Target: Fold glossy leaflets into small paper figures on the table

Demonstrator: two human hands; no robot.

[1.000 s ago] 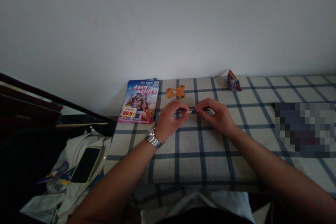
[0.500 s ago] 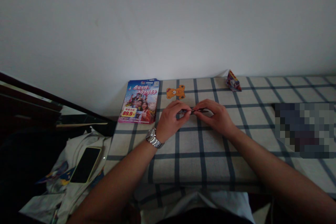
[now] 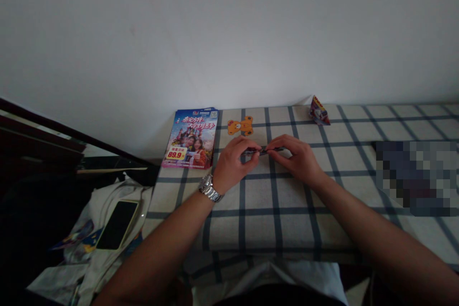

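My left hand [image 3: 232, 164], with a metal watch [image 3: 210, 188] on its wrist, and my right hand [image 3: 297, 158] meet over the checked tablecloth [image 3: 279, 201]. Both pinch a thin, dark folded strip of paper [image 3: 263, 151] between thumb and fingertips, each at one end. The strip lies low, just above or on the cloth; which one I cannot tell. A stack of colourful flyers [image 3: 191, 137] lies to the left of my left hand.
An orange bear-shaped cutout [image 3: 240, 125] lies behind my hands. A small folded paper shape [image 3: 319, 111] stands near the wall. A pixelated patch [image 3: 416, 177] covers the right of the table. Left of the table, a phone [image 3: 117, 224] rests on white cloth [image 3: 103, 210].
Both hands have stayed in nearly the same place, with small finger shifts along the strip; the strip looks slightly more pressed together.
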